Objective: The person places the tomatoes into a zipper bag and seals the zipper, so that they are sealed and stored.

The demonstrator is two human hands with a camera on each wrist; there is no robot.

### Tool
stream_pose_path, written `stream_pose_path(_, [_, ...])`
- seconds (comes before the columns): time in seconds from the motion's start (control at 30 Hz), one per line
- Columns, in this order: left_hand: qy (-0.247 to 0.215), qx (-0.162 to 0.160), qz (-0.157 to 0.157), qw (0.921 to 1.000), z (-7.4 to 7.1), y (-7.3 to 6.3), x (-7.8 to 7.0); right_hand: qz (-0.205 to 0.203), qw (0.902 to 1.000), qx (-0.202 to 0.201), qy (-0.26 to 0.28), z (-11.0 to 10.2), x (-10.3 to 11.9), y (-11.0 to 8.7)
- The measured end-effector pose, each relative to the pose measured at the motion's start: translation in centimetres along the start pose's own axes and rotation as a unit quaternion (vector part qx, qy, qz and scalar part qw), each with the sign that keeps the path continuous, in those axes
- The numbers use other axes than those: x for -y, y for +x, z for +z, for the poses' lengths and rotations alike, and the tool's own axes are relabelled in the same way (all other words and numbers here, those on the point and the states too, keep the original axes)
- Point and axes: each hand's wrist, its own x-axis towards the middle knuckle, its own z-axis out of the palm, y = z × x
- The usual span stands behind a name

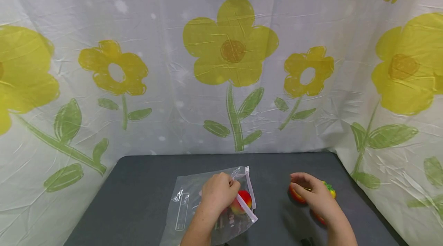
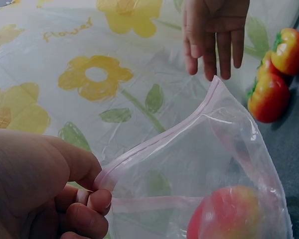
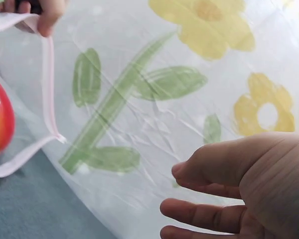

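My left hand pinches the opening edge of a clear zip bag, and its mouth gapes in the right wrist view. Inside the bag lies a red-and-yellow round toy fruit. My right hand hovers to the right of the bag with nothing in it, fingers loosely extended and thumb apart. Beneath and beside that hand sit several red-and-yellow toy fruits with green leafy tops, partly hidden by it in the head view; one toy fruit shows near the bag in the left wrist view.
Everything rests on a dark grey table. A white cloth printed with yellow flowers hangs behind and along the sides. A small black object lies at the near edge, below the right hand.
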Motion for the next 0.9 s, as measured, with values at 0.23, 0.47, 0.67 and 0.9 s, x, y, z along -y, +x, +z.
stream_pose_path(0.23, [-0.002,-0.004,0.005,1.0,0.0,0.0,0.0,0.027,0.9979,-0.012,-0.059,-1.7,-1.1,-0.1])
stream_pose_path(0.47, [0.001,0.002,-0.001,1.0,0.0,0.0,-0.1,0.056,0.9968,-0.015,-0.055,-3.5,-2.5,-0.3])
stream_pose_path(0.67, [0.001,0.004,0.001,1.0,0.0,0.0,0.0,0.073,0.9934,-0.013,-0.087,-4.8,-4.1,-0.3])
stream_pose_path(0.9, [-0.003,0.005,0.001,1.0,0.1,0.0,0.0,0.112,0.9888,-0.003,-0.099,-5.8,-5.8,-0.4])
